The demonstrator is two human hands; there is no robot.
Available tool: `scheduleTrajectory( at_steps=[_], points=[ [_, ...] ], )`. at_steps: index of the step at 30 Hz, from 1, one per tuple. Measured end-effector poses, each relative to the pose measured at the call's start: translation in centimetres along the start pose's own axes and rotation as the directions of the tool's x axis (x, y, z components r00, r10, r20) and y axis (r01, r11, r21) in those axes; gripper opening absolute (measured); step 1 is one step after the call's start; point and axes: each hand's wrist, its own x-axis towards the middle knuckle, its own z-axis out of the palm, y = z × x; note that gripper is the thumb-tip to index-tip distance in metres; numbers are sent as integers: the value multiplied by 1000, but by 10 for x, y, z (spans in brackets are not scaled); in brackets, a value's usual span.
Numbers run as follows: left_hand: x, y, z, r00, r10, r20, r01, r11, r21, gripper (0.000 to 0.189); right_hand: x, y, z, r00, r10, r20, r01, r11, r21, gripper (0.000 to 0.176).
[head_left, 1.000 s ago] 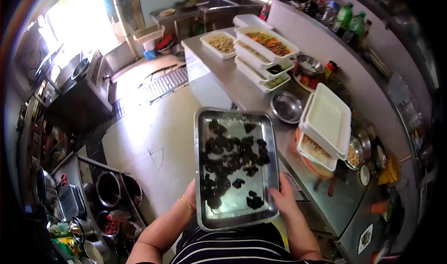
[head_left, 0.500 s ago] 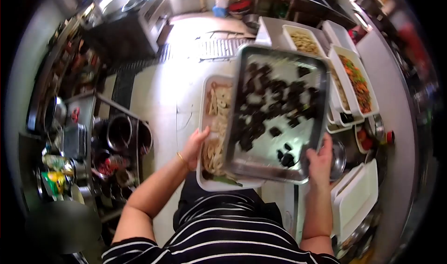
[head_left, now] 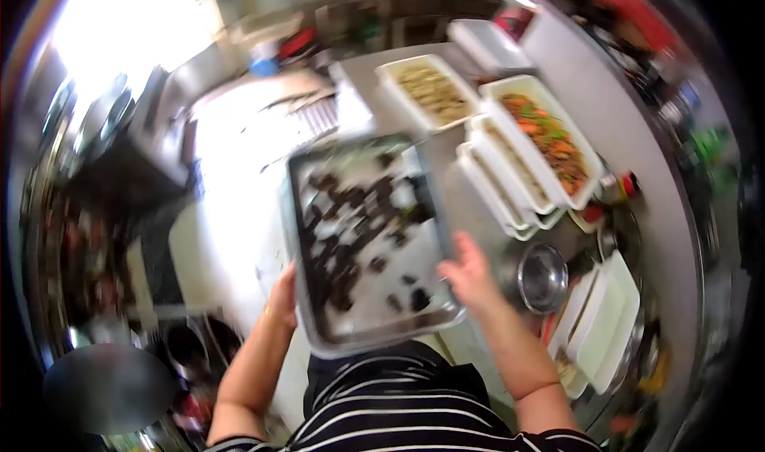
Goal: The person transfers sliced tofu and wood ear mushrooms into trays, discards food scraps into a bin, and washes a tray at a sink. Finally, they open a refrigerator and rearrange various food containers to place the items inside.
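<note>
A rectangular metal tray (head_left: 374, 334) with dark, shiny pieces of food (head_left: 351, 221) scattered in it is held in front of my body, tilted slightly. My left hand (head_left: 283, 296) grips its left side, fingers mostly hidden below the rim. At the right rim, my right hand (head_left: 472, 277) has its thumb over the edge and its fingers along the outside. The white tray of pale pieces that was under it cannot be made out now. Motion blurs the picture.
On the right counter stand a white container of pale yellowish pieces (head_left: 430, 93), a white container of orange and green food (head_left: 550, 137), a metal bowl (head_left: 543, 277) and white trays (head_left: 610, 320). Dark pots (head_left: 187, 344) sit at lower left.
The metal tray has moved left and lies between both hands, covering where the white tray of pale pieces was. My view has turned right toward the counter.
</note>
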Motion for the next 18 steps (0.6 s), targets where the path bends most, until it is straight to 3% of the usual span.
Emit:
scheduleTrajectory(
  at_steps=[2,3,4,7,8,9,10,11,12,13,15,17,18],
  points=[
    [19,18,-12,993,-52,106,63,993,-100,45,4,13,32,999,-42,-31,43,999,23,52],
    [24,29,-13,995,-79,64,82,995,-54,50,7,18,43,996,-60,-63,60,998,-7,40],
    [32,42,-17,990,-94,101,92,996,22,52,2,-12,53,996,-19,-84,21,999,24,27],
    [60,37,-41,985,-55,162,-2,943,333,60,-6,19,19,950,-128,-286,116,991,-59,23],
    [60,37,-48,993,-92,69,65,946,319,61,-14,47,4,937,-85,-338,74,996,-45,25],
    [66,40,-51,994,-67,91,33,942,335,65,-16,62,-5,947,28,-321,-92,978,-186,24],
    [70,41,-60,1000,-2,-13,6,937,348,66,-23,77,-16,940,143,-310,-245,915,-320,24],
    [72,43,-51,991,67,-115,-20,929,369,66,-32,94,-23,914,261,-311,-382,813,-440,23],
    [66,36,-36,959,140,-247,-26,910,414,62,-41,121,-36,932,205,-297,-354,681,-641,25],
    [68,47,-45,1000,1,24,-14,849,527,51,-50,153,-45,948,161,-275,-318,512,-798,27],
    [74,61,-66,994,70,-89,-14,856,517,53,-48,201,-49,989,20,-146,-148,114,-982,30],
    [79,83,-85,999,33,26,-42,859,510,49,-19,229,-63,990,-89,113,79,-322,-943,32],
    [83,100,-94,993,-42,109,-25,831,555,48,3,245,-64,998,69,6,29,-348,-937,33]
  ],
)
